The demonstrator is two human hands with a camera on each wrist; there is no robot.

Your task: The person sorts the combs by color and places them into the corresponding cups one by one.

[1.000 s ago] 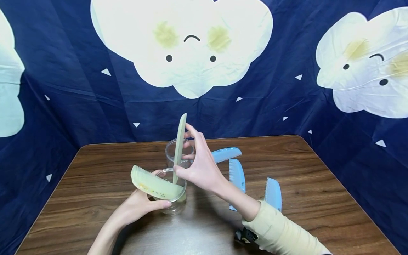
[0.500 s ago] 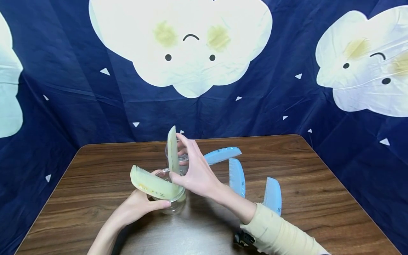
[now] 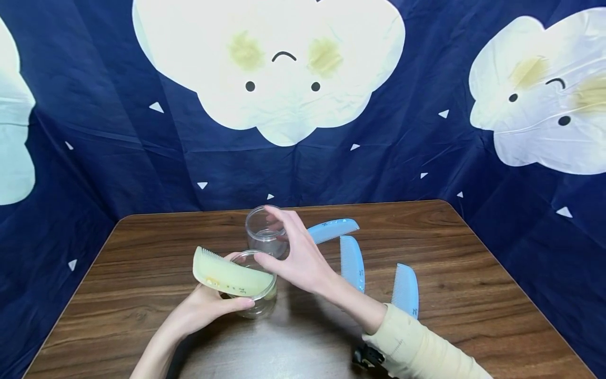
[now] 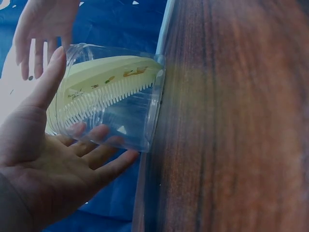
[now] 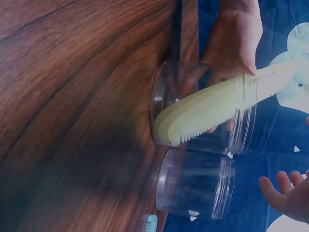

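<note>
My left hand (image 3: 203, 309) holds a clear plastic jar (image 3: 258, 310) upright near the table's middle, thumb at the front of the rim and fingers behind. A pale green comb (image 3: 229, 273) leans in it, its upper end sticking out to the left. Through the jar wall in the right wrist view, the green comb (image 5: 203, 111) shows layered outlines, like combs lying against each other. My right hand (image 3: 303, 258) hovers just right of the jar's mouth, fingers spread and holding nothing. In the left wrist view the comb's teeth (image 4: 108, 99) face the fingers.
Close behind the held jar stands a second clear jar (image 3: 265, 245). Blue combs lie to the right: one at the back (image 3: 333, 229), one upright in view (image 3: 352, 263), another farther right (image 3: 405, 289). A dark blue cloth with clouds (image 3: 293, 173) hangs behind the wooden table (image 3: 473, 295).
My right hand has let go of the green comb it held upright over the jar; that comb has dropped in beside the leaning one. My left hand has stayed on the jar.
</note>
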